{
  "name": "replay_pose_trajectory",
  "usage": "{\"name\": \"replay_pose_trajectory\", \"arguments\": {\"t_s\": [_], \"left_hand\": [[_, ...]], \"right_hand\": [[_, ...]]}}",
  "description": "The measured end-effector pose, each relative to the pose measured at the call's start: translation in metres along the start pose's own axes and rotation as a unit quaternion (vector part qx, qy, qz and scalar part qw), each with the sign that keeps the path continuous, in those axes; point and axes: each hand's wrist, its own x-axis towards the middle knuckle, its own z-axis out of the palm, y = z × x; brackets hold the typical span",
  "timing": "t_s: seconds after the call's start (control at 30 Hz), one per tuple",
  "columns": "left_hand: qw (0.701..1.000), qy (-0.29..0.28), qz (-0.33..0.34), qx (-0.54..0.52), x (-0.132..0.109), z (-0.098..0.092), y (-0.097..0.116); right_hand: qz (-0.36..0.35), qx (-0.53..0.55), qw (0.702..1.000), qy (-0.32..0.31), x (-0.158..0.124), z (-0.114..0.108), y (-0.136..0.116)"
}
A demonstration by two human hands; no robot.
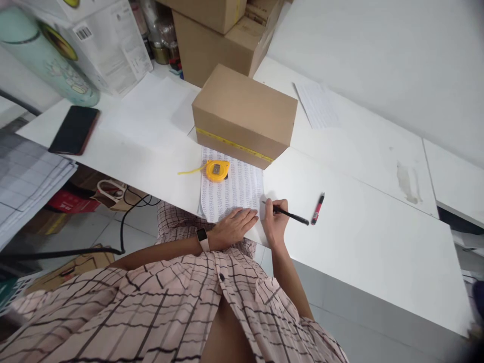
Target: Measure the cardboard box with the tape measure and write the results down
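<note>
A black pen (291,215) is gripped in my right hand (275,220), its tip at the right edge of a sheet covered with columns of writing (236,186). My left hand (233,227) lies flat with fingers stretched over the sheet's lower edge. A yellow tape measure (217,171) rests on the sheet, a short length of its tape (191,171) pulled out to the left. Behind it stands a closed cardboard box (244,113) with a yellow strip along its lower front, covering the sheet's far end. To the right of my right hand lies a red and black pen (318,208).
A dark phone (74,130) lies at the table's left, near a mint-green bottle (49,60) and a white package (109,45). Larger cartons (212,45) stand at the back. Another written sheet (316,105) lies right of the box. A black cable (121,232) hangs below the table's left edge.
</note>
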Motion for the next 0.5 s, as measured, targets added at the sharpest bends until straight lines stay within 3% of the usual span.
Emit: {"name": "replay_pose_trajectory", "arguments": {"t_s": [0.13,0.2,0.33,0.43,0.5], "left_hand": [[0.991,-0.024,-0.018,-0.132,0.002,-0.023,-0.006],[0.978,0.0,-0.04,-0.205,0.001,-0.045,-0.02],[0.962,0.112,-0.159,-0.193,-0.001,-0.082,-0.076],[0.949,0.113,-0.242,-0.167,-0.002,-0.084,-0.121],[0.946,0.1,-0.251,-0.176,-0.002,-0.077,-0.141]], "right_hand": [[-0.086,-0.08,0.993,-0.002,0.008,-0.002,0.008],[-0.126,-0.156,0.98,-0.009,0.013,-0.002,0.014],[-0.139,-0.329,0.934,0.003,0.021,0.003,0.022],[-0.132,-0.385,0.913,0.019,0.021,0.007,0.023],[-0.129,-0.377,0.917,0.03,0.02,0.008,0.02]]}}
